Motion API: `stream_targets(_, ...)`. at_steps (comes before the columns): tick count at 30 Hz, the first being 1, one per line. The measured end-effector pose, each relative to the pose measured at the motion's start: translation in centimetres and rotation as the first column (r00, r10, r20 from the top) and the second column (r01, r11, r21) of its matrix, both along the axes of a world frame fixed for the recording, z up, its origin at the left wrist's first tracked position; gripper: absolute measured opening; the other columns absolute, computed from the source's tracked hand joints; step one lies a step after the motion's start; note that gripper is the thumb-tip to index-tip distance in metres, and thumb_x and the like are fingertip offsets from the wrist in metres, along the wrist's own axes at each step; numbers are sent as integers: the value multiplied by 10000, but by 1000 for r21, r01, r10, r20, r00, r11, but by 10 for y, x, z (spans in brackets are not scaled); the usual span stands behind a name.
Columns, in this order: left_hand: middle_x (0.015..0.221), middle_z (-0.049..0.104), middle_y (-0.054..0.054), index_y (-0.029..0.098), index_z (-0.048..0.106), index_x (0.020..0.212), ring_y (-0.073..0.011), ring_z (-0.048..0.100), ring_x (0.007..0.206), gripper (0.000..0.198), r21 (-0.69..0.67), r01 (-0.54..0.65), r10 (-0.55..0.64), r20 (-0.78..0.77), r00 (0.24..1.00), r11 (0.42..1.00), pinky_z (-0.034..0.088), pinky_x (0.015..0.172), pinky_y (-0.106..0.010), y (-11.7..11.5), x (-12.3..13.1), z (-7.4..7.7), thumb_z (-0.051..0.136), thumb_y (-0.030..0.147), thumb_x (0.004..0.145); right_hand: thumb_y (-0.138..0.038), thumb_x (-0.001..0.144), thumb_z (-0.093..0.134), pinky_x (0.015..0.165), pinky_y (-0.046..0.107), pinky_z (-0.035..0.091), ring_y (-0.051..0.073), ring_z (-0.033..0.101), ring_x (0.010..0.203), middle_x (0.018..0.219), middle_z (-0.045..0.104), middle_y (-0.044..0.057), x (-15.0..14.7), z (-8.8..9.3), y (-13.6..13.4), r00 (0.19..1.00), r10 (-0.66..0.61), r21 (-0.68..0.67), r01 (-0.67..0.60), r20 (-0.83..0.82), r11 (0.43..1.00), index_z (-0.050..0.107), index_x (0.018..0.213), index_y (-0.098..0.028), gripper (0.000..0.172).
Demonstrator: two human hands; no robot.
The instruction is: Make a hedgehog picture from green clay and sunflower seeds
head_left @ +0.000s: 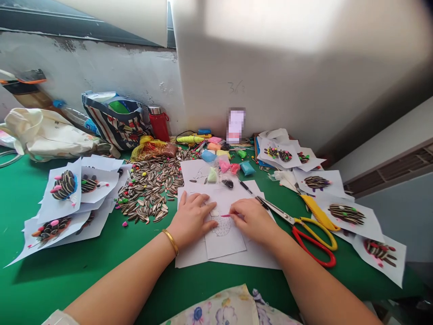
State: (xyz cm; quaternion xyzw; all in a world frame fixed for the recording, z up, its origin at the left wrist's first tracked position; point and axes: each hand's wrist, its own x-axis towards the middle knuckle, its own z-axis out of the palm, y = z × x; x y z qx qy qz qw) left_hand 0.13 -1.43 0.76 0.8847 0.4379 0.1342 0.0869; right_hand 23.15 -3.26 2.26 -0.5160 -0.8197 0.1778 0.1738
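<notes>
White paper sheet bearing a round, speckled drawing (223,232) lies near centre on the green bench (125,246). Left hand (192,219): fingers spread on it, gripping nothing. Right hand (252,220): fingers pinch thin pink strip (225,215). Advisable: light pinch, sheet pressed flat.

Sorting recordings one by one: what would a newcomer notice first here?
Probably the loose heap of striped sunflower seeds on the green tabletop, left of the bare left hand. Next, the metal scissors with red and yellow handles, right of the right hand. Seed-decorated white paper sheets lie at both sides.
</notes>
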Motion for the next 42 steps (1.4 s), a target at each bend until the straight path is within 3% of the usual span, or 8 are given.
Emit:
stream_targets(5, 1365, 522, -74, 362, 588, 1284, -320, 403, 1303, 503, -27, 24, -24, 15, 1000, 999, 101, 1138, -683, -1, 0, -3, 708, 476, 808, -181, 928, 583, 851, 344, 328, 184, 575, 925, 881, 704, 5, -2, -13, 3, 998, -62, 94, 62, -3, 994, 681, 883, -232, 119)
stream_targets(9, 1373, 522, -78, 346, 589, 1285, -325, 401, 1310, 525, -37, 23, -23, 17, 1000, 999, 96, 1142, -683, -1, 2, -4, 718, 483, 794, -185, 941, 582, 858, 344, 328, 182, 566, 918, 896, 693, 4, -7, -20, 4, 999, -49, 84, 50, -14, 995, 688, 922, -248, 124)
stream_targets(27, 1362, 541, -85, 305, 591, 1273, -322, 420, 1301, 547, -55, 6, -5, 30, 1000, 998, 101, 1147, -679, 0, 3, -2, 736, 475, 774, -168, 935, 589, 824, 312, 323, 172, 572, 916, 876, 659, 8, -14, -20, 3, 997, -71, 59, 70, 10, 996, 674, 868, -221, 120)
stream_targets(35, 1360, 542, -88, 303, 591, 1271, -323, 419, 1303, 548, -47, 8, -6, 35, 999, 999, 97, 1147, -679, 0, 3, -3, 740, 470, 771, -196, 948, 576, 797, 307, 290, 167, 560, 896, 865, 657, 9, -16, -20, 2, 991, -64, 97, 52, 120, 994, 687, 881, -225, 133)
stream_targets(42, 1352, 547, -87, 299, 598, 1268, -325, 427, 1297, 549, -57, 3, 0, 37, 999, 998, 101, 1148, -682, 0, 4, -2, 744, 470, 767, -166, 923, 578, 778, 330, 246, 169, 523, 837, 835, 643, 18, -22, -16, 0, 959, -56, 222, -7, 277, 975, 682, 815, -213, 157)
